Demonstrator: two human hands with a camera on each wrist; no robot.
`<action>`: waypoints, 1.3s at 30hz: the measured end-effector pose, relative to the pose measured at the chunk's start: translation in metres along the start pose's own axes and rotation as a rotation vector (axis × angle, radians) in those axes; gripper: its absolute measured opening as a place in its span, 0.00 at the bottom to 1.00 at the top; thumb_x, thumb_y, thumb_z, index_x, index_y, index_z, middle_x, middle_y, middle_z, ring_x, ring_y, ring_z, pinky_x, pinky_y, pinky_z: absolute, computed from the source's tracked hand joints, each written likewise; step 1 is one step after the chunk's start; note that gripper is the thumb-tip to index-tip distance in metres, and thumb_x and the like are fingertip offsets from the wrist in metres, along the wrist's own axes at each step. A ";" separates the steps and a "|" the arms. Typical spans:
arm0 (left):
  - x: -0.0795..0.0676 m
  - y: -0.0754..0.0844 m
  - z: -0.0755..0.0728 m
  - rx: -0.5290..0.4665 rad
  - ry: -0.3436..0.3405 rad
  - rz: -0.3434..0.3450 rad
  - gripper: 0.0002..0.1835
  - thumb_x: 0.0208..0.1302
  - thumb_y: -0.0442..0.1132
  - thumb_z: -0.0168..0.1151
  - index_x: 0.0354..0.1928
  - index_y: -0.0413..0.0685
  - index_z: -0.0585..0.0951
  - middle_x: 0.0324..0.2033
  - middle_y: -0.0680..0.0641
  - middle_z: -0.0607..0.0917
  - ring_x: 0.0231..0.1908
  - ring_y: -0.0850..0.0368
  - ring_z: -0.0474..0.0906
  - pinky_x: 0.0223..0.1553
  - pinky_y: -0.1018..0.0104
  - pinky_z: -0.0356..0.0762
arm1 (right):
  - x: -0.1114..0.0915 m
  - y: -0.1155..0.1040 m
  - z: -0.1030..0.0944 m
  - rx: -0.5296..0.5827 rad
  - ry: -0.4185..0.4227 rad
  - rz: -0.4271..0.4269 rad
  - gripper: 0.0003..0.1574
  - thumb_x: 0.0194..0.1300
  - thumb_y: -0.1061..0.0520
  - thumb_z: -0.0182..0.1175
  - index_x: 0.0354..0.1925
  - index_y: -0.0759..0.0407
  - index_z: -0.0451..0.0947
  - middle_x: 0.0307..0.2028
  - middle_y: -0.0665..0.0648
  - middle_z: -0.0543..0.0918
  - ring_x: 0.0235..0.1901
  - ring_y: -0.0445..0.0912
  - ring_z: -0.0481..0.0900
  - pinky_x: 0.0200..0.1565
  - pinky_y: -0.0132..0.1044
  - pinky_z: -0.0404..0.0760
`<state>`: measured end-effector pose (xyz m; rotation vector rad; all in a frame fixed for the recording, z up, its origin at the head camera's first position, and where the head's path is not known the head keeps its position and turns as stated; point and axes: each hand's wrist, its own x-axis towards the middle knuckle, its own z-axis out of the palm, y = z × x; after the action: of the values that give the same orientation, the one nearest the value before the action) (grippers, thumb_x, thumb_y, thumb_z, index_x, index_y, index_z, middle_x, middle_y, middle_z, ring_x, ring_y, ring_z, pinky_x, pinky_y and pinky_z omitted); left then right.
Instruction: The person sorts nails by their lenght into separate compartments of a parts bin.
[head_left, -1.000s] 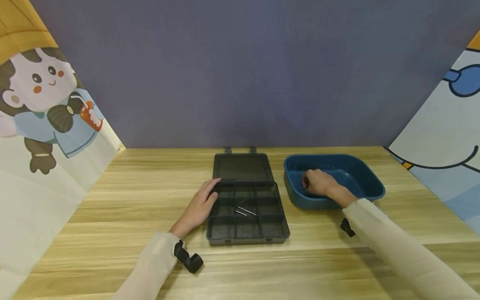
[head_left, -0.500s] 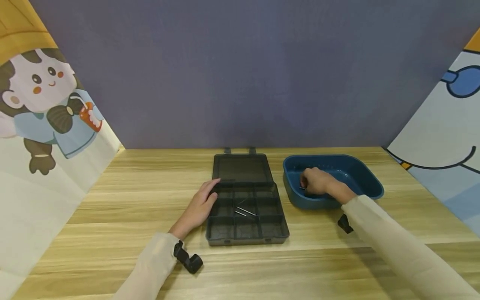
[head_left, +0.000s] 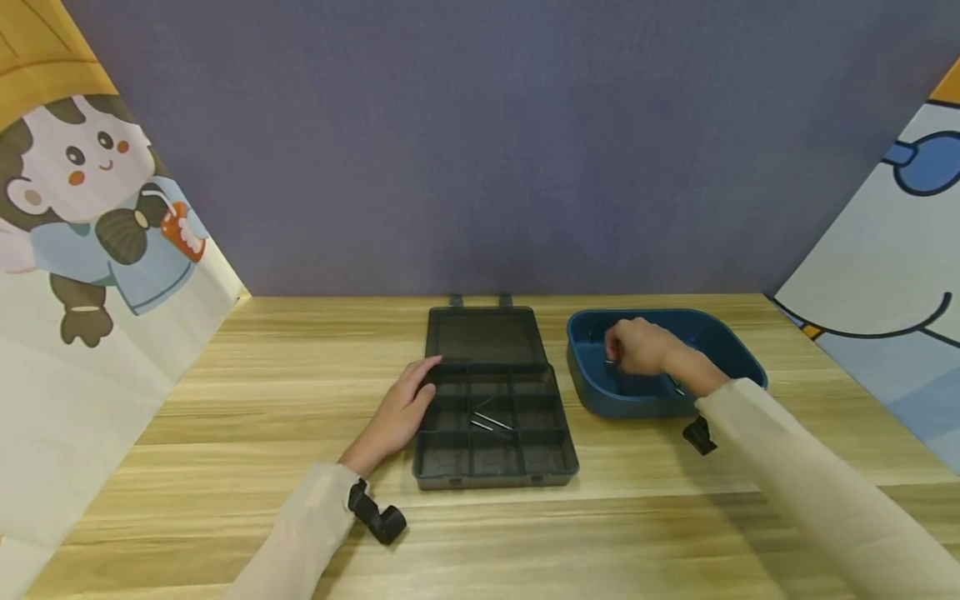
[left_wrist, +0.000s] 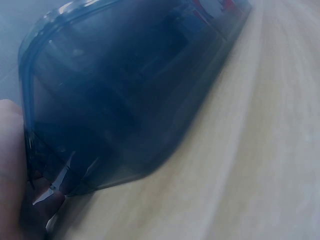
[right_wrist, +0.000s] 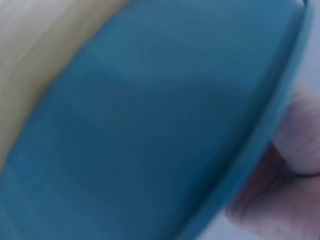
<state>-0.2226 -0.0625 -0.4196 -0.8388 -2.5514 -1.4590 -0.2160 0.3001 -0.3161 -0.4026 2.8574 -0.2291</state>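
My left hand [head_left: 396, 414] rests along the left edge of a dark, see-through compartment box [head_left: 495, 482], its fingers extended and touching the side. The box's lid [head_left: 486, 333] lies folded back behind it. Two thin silvery metal rods [head_left: 492, 421] lie in the middle compartment. My right hand [head_left: 643, 346] is inside a blue plastic basin [head_left: 630, 407], fingers curled, pinching a thin metal rod [head_left: 609, 362] whose end shows under the fingertips. In the right wrist view the basin's wall [right_wrist: 150, 110] hides the fingertips.
Another small metal piece [head_left: 677, 387] lies in the basin beneath my right wrist. A grey-purple panel [head_left: 480, 150] stands behind the wooden table [head_left: 300, 350]. Black wrist mounts [head_left: 378, 515] sit on both sleeves.
My right hand has risen slightly inside the basin with the thin metal rod, uncovering another small metal piece near the basin's front wall. My left hand and the box have stayed put.
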 end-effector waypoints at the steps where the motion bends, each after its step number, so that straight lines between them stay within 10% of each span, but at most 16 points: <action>1: 0.000 0.000 0.000 0.000 0.001 0.001 0.23 0.70 0.30 0.46 0.66 0.36 0.66 0.64 0.35 0.68 0.66 0.38 0.62 0.66 0.43 0.58 | -0.001 -0.001 -0.001 -0.004 0.000 -0.002 0.10 0.53 0.73 0.55 0.28 0.60 0.74 0.22 0.52 0.72 0.21 0.43 0.64 0.26 0.35 0.63; 39: 0.000 -0.001 -0.001 -0.002 0.000 0.005 0.23 0.69 0.30 0.46 0.66 0.36 0.66 0.64 0.35 0.68 0.66 0.38 0.62 0.67 0.43 0.58 | -0.021 -0.052 -0.037 0.083 -0.020 -0.150 0.10 0.54 0.73 0.57 0.29 0.58 0.74 0.23 0.52 0.70 0.23 0.43 0.63 0.29 0.36 0.64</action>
<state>-0.2234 -0.0633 -0.4200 -0.8445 -2.5461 -1.4599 -0.1932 0.2609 -0.2668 -0.5996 2.7889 -0.3684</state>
